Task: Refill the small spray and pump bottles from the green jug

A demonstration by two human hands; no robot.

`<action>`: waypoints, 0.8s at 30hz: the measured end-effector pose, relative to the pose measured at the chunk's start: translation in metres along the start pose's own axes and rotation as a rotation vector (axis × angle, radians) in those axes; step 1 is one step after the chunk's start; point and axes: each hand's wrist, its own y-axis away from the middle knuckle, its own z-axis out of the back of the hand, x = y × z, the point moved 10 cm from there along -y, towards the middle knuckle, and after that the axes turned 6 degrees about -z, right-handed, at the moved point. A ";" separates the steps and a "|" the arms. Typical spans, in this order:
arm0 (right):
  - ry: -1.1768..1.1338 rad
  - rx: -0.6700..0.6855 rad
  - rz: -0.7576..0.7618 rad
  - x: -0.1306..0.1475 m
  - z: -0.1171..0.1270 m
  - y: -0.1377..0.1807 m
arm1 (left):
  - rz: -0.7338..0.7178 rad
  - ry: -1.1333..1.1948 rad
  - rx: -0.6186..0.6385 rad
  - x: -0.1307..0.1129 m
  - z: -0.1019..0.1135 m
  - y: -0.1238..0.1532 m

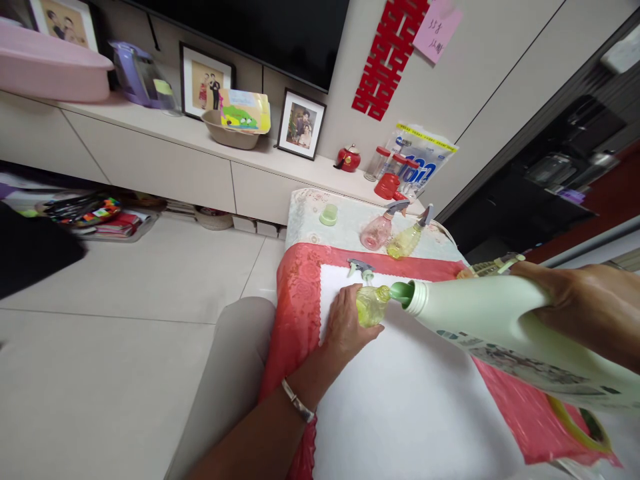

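My left hand is wrapped round a small yellow-green bottle that stands uncapped on a white sheet. My right hand grips a large pale-green jug, tilted so that its green spout meets the small bottle's mouth. A loose spray-trigger cap lies just behind the small bottle. A silver bangle sits on my left wrist.
The white sheet lies on a red lace cloth over a small table. Behind stand a pink spray bottle, a yellow spray bottle and a green cap. A low cabinet holds framed photos, jars and a bowl. Tiled floor spreads left.
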 end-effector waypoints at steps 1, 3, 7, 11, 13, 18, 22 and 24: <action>-0.006 0.007 0.001 0.001 0.000 0.000 | -0.001 0.000 0.001 0.000 0.000 0.000; -0.019 0.018 0.005 0.004 0.002 0.001 | -0.003 0.001 0.000 0.000 0.000 0.000; -0.017 0.031 -0.004 0.008 0.003 0.002 | -0.003 0.002 -0.004 0.000 0.001 0.000; 0.011 0.042 -0.029 0.007 0.003 0.002 | -0.002 0.003 -0.004 0.000 0.001 0.000; 0.010 0.042 -0.036 0.006 0.004 0.003 | -0.003 0.008 -0.005 0.000 0.001 0.000; -0.029 0.019 -0.010 0.007 0.004 0.001 | 0.008 0.005 0.002 0.001 0.000 0.000; -0.017 -0.005 -0.019 0.004 0.002 -0.002 | 0.007 0.003 -0.003 0.000 0.001 0.000; -0.017 -0.011 -0.015 0.004 0.003 -0.002 | 0.004 0.007 -0.001 0.000 0.000 0.000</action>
